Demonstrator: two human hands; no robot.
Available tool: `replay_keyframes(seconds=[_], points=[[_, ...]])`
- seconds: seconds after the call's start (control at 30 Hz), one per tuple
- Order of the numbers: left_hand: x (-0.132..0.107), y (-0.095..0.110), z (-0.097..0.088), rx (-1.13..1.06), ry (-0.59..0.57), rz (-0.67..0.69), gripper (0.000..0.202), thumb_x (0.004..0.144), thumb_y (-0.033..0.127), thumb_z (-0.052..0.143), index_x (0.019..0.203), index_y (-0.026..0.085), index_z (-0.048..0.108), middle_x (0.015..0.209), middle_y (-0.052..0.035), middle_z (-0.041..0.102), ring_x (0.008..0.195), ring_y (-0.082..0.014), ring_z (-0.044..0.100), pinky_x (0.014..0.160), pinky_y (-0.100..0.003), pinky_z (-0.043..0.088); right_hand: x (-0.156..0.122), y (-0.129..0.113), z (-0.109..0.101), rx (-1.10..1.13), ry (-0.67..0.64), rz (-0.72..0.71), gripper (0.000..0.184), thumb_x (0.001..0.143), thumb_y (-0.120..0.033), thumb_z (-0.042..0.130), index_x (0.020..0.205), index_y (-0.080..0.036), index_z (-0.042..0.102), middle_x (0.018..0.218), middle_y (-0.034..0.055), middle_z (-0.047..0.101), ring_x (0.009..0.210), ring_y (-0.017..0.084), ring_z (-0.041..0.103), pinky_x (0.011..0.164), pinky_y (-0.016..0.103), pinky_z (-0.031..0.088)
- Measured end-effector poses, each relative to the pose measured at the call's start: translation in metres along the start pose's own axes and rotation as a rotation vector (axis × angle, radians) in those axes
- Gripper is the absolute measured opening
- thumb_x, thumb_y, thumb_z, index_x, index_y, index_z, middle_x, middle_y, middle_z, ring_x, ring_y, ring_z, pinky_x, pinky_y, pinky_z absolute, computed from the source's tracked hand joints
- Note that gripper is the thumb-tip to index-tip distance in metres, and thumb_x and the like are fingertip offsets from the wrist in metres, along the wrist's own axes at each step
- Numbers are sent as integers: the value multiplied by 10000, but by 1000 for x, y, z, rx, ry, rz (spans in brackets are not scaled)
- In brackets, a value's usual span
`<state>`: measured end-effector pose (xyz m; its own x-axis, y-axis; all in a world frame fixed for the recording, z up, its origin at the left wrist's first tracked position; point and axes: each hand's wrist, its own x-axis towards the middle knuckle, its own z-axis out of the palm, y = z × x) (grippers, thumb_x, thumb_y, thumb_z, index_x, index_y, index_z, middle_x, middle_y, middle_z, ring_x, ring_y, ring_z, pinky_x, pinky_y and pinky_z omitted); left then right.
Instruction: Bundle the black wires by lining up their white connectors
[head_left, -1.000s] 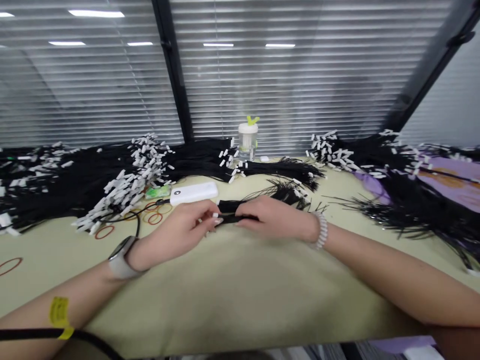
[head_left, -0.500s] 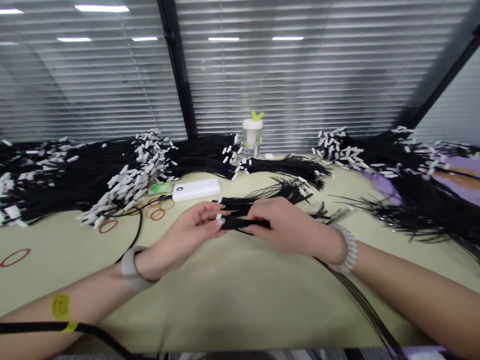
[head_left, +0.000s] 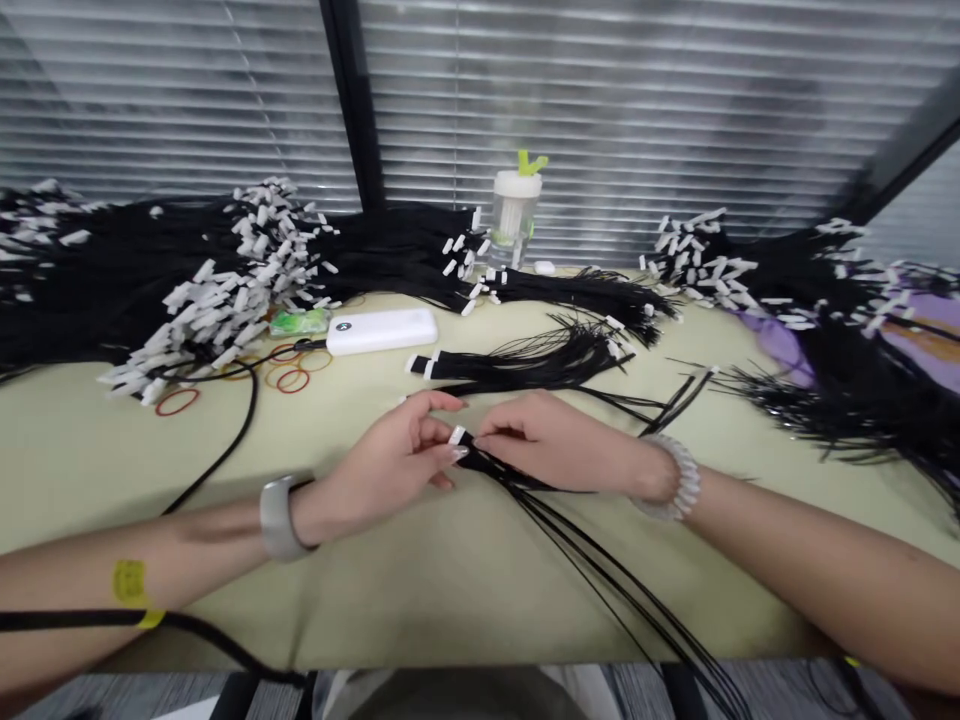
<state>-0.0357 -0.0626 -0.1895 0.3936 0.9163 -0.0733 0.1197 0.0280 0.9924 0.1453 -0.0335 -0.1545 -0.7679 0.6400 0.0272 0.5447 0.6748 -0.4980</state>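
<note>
Between my two hands lies a small bundle of black cables [head_left: 570, 530] with a white connector end [head_left: 457, 435]. My left hand [head_left: 397, 450] pinches the bundle just by that white end, thumb on top. Close beside it, my right hand [head_left: 555, 440] grips the black strands a short way along, fingers closed. The loose strands run right and down over the table's front edge. Just beyond my hands, other black cable bundles [head_left: 510, 368] with white ends rest on the table.
Heaps of black cables with white connectors [head_left: 217, 300] fill the back left, and another heap [head_left: 720, 270] the back right. A white power bank [head_left: 382, 331], red rubber bands [head_left: 292, 381], a green packet [head_left: 298, 321] and a clear bottle [head_left: 516, 215] stand or lie behind. A black cord [head_left: 225, 450] crosses the left.
My hands have come apart from the bundles behind and now hold one bundle nearer the front edge. Its strands show fanned toward the lower right. The view has tilted downward.
</note>
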Motion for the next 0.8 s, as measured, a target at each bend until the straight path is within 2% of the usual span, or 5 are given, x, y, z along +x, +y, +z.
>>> replay_keyframes(seconds=[0.1, 0.23, 0.63, 0.8], points=[[0, -1, -1, 30, -15, -8, 269, 786, 187, 486, 1030, 212, 375, 673, 48, 510, 636, -91, 528, 571, -238, 502, 1, 1, 1, -9, -14, -6, 263, 828, -239, 354, 659, -136, 528, 580, -49, 476, 530, 27, 362, 512, 161, 243], [0, 1, 0, 65, -15, -36, 238, 797, 186, 466, 1011, 205, 363, 651, 50, 520, 630, -98, 567, 561, -223, 485, 1, 2, 1, -1, -18, 1, 236, 823, -219, 357, 726, -146, 560, 615, -48, 510, 544, 28, 386, 519, 161, 250], [0, 1, 0, 157, -27, -25, 229, 789, 175, 463, 994, 203, 365, 585, 65, 514, 566, -96, 543, 557, -224, 467, 3, 5, 6, -128, 19, -94, 250, 834, -201, 355, 616, -125, 451, 546, -54, 414, 515, 15, 333, 530, 157, 244], [0, 2, 0, 202, -40, -18, 206, 799, 176, 448, 987, 197, 368, 594, 60, 509, 574, -96, 540, 554, -221, 456, 2, 5, 8, -226, 30, -118, 229, 828, -190, 350, 647, -127, 476, 594, -38, 470, 541, 29, 360, 567, 179, 262]])
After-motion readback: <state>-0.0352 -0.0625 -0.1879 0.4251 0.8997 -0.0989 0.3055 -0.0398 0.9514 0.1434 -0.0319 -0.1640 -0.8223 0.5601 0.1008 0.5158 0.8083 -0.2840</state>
